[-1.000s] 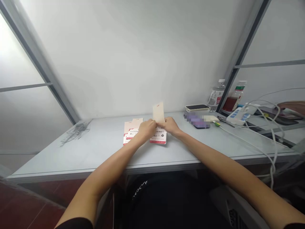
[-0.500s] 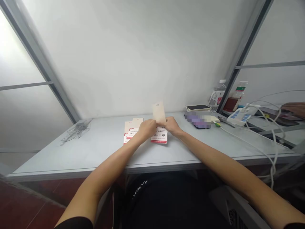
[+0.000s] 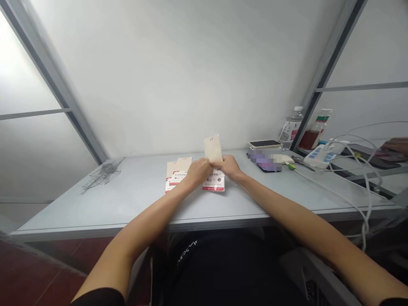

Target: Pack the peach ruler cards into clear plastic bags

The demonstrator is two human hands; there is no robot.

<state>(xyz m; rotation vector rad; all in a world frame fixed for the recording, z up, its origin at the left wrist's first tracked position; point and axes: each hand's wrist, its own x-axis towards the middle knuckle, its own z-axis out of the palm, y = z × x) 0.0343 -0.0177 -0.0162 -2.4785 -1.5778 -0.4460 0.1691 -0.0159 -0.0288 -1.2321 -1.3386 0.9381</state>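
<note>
The packet (image 3: 213, 149) is cream above and white below, with a red band along its bottom edge. Its print shows a bold "4" and a row of Chinese characters that are too small to read. A small mark near its top edge is also unreadable. It stands nearly upright over the middle of the table (image 3: 127, 204), with its lower end down at the tabletop.

The left hand (image 3: 198, 171) and right hand (image 3: 230, 166) meet at the packet's middle, one on each side. The fingers (image 3: 204, 165) of both hands are pinched onto it. Both forearms stretch forward from the near table edge and draw together at the wrists.

Just left of the hands a stack (image 3: 176, 172) of like packets lies flat, showing the same red and white print. To the right a phone (image 3: 264, 144) lies face up. Behind it stand two bottles (image 3: 290, 126); the clear one has a red and white label with writing that cannot be made out. Farther right a power strip (image 3: 321, 155) sits among white cables (image 3: 357, 187). Another person's hand (image 3: 395, 144) rests at the frame's edge.
</note>
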